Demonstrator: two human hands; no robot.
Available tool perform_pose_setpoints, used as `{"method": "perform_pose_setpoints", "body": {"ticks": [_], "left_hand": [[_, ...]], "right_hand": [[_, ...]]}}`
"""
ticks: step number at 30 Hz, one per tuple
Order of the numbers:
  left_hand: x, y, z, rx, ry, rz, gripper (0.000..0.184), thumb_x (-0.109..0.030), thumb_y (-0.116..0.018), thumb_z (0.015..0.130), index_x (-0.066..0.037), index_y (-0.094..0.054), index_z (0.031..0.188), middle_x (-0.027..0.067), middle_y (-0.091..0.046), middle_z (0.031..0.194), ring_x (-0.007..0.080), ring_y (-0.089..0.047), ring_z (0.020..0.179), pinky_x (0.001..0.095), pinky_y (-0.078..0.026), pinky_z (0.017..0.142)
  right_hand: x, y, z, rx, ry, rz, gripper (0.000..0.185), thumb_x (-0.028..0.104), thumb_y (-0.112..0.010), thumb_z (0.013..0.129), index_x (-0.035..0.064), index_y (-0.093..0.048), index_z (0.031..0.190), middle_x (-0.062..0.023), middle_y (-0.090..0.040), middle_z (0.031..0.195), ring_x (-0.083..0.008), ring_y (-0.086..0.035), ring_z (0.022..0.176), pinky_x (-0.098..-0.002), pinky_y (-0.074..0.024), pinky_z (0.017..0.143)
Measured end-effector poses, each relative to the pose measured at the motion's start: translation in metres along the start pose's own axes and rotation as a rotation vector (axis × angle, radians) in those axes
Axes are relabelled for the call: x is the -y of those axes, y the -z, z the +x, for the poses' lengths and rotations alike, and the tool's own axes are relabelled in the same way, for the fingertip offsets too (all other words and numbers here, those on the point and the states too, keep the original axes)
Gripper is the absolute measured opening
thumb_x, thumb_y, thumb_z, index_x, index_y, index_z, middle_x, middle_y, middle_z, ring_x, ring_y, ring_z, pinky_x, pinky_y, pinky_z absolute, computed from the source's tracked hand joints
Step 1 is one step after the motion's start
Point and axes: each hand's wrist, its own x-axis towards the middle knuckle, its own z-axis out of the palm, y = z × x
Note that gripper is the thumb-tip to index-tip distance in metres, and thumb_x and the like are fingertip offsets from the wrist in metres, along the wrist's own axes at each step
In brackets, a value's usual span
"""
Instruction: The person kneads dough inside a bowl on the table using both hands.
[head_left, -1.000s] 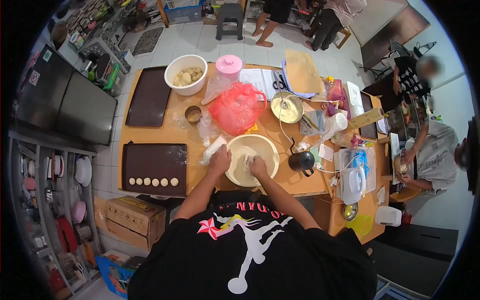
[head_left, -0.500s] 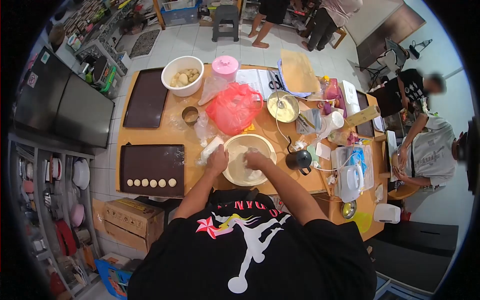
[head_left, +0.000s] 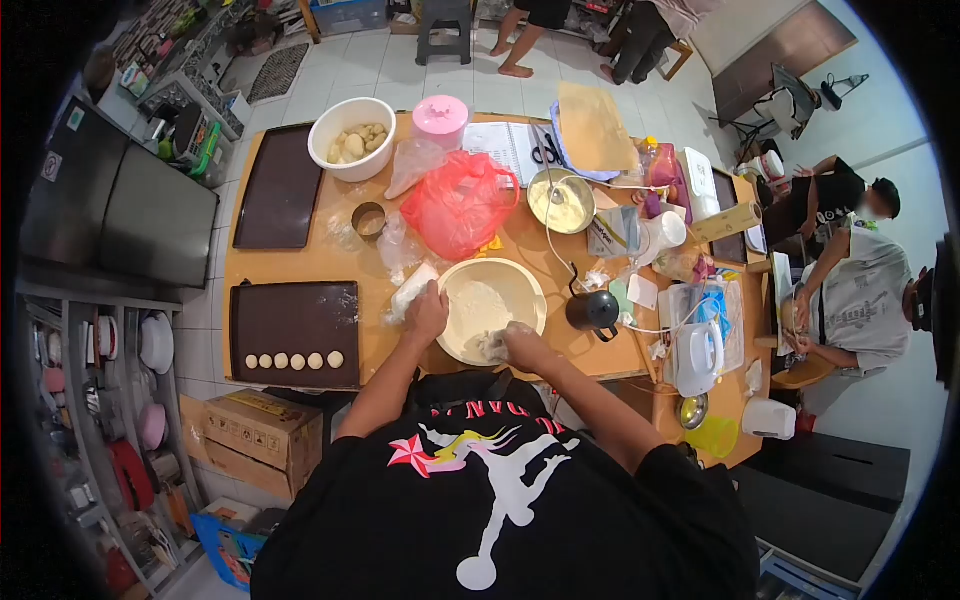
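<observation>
Six pale dough rounds are already sitting in a row on the near tray, left of both sets of fingers, while the floury mix in the cream bowl is looking loose and unfinished, right between the hands. More dough-like balls are waiting in a white tub, beyond and to the left of the left fingers; I'm not able to tell what they are for certain.

The left hand is resting at the bowl's left side, its fingers bending near the rim and a clear packet; I cannot tell whether they are gripping. The right hand is working inside the bowl, its whitened fingers bunching narrowly on the side nearest the body, though whether they are closing on a lump isn't showing.

On the wooden counter, a red bag and a ring cutter are lying beyond the left fingers. A metal bowl of yellowish mash is standing beyond the right fingers, and a black kettle is standing to their right. Further off that way, a person in a grey shirt is bending over something; a cardboard box is sitting below the near tray, left of the fingers
</observation>
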Motion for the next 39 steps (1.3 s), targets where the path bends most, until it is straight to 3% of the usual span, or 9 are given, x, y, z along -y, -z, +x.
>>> {"method": "perform_pose_setpoints", "body": {"ticks": [6,9,15,18,24,27,30,35,39], "left_hand": [[0.004,-0.005,0.002,-0.030,-0.017,0.018,0.028,-0.031,-0.044,0.092,-0.004,-0.046,0.102,0.0265,-0.062,0.083,0.0456,-0.061,0.081,0.0560,-0.046,0.072],[0.007,-0.003,0.001,-0.029,-0.032,0.018,0.029,-0.031,-0.044,0.092,-0.004,-0.046,0.102,0.0270,-0.062,0.083,0.0456,-0.060,0.081,0.0561,-0.046,0.072],[0.007,-0.005,0.004,-0.019,-0.054,0.003,0.028,-0.029,-0.045,0.092,-0.003,-0.046,0.101,0.0261,-0.062,0.085,0.0454,-0.060,0.082,0.0553,-0.046,0.073],[0.011,-0.007,0.005,-0.031,-0.053,-0.001,0.028,-0.029,-0.045,0.092,-0.003,-0.047,0.102,0.0262,-0.063,0.085,0.0456,-0.060,0.082,0.0551,-0.046,0.073],[0.012,-0.008,0.003,-0.014,-0.050,-0.025,0.029,-0.030,-0.045,0.092,-0.003,-0.046,0.104,0.0269,-0.062,0.086,0.0458,-0.060,0.083,0.0548,-0.046,0.073],[0.010,-0.007,0.003,-0.009,-0.043,-0.029,0.029,-0.030,-0.044,0.092,-0.003,-0.046,0.104,0.0272,-0.062,0.086,0.0463,-0.060,0.082,0.0547,-0.046,0.073],[0.010,-0.005,0.001,-0.004,-0.030,-0.023,0.030,-0.030,-0.045,0.092,-0.003,-0.045,0.105,0.0273,-0.062,0.086,0.0467,-0.060,0.082,0.0548,-0.047,0.073],[-0.005,0.015,-0.010,0.055,0.061,-0.084,0.037,-0.030,-0.052,0.089,-0.002,-0.044,0.111,0.0273,-0.061,0.093,0.0458,-0.059,0.088,0.0535,-0.047,0.077],[-0.007,0.019,-0.030,-0.196,-0.152,-0.151,0.043,-0.025,-0.059,0.085,-0.001,-0.043,0.118,0.0265,-0.055,0.106,0.0439,-0.056,0.096,0.0504,-0.045,0.083]], "right_hand": [[-0.007,-0.036,0.037,-0.009,-0.134,-0.181,0.024,0.012,-0.056,0.078,0.0031,-0.057,0.100,-0.0223,-0.061,0.093,-0.0374,-0.060,0.091,-0.0454,-0.0479,0.081],[-0.012,-0.056,0.045,-0.155,-0.158,-0.172,0.039,0.017,-0.060,0.076,0.0022,-0.052,0.111,-0.0227,-0.061,0.090,-0.0378,-0.062,0.086,-0.0471,-0.0497,0.075],[0.003,-0.062,0.044,-0.319,-0.389,-0.063,0.038,0.025,-0.059,0.081,0.0018,-0.052,0.111,-0.0223,-0.061,0.095,-0.0384,-0.061,0.086,-0.0466,-0.0498,0.074],[-0.019,-0.085,0.058,-0.583,-0.351,-0.109,0.041,0.028,-0.058,0.083,0.0013,-0.052,0.114,-0.0214,-0.061,0.094,-0.0398,-0.061,0.084,-0.0463,-0.0493,0.075],[-0.038,-0.063,0.052,-0.410,-0.606,0.390,0.037,0.022,-0.058,0.082,0.0039,-0.054,0.114,-0.0225,-0.062,0.099,-0.0378,-0.059,0.097,-0.0439,-0.0459,0.086],[-0.039,-0.054,0.031,-0.552,-0.458,0.484,0.037,0.019,-0.059,0.081,0.0046,-0.055,0.115,-0.0218,-0.062,0.101,-0.0360,-0.060,0.096,-0.0433,-0.0458,0.086],[-0.017,-0.029,0.003,-0.577,-0.357,0.463,0.032,0.016,-0.062,0.081,0.0034,-0.059,0.110,-0.0146,-0.065,0.093,-0.0248,-0.064,0.086,-0.0369,-0.0498,0.078],[-0.014,-0.025,-0.010,-0.635,-0.247,0.316,0.033,0.018,-0.062,0.082,0.0056,-0.057,0.112,-0.0143,-0.061,0.097,-0.0256,-0.062,0.086,-0.0378,-0.0475,0.081],[0.001,-0.012,-0.012,-0.687,-0.159,0.211,0.034,0.020,-0.061,0.083,0.0071,-0.056,0.114,-0.0137,-0.060,0.099,-0.0271,-0.060,0.093,-0.0394,-0.0454,0.084]]}}
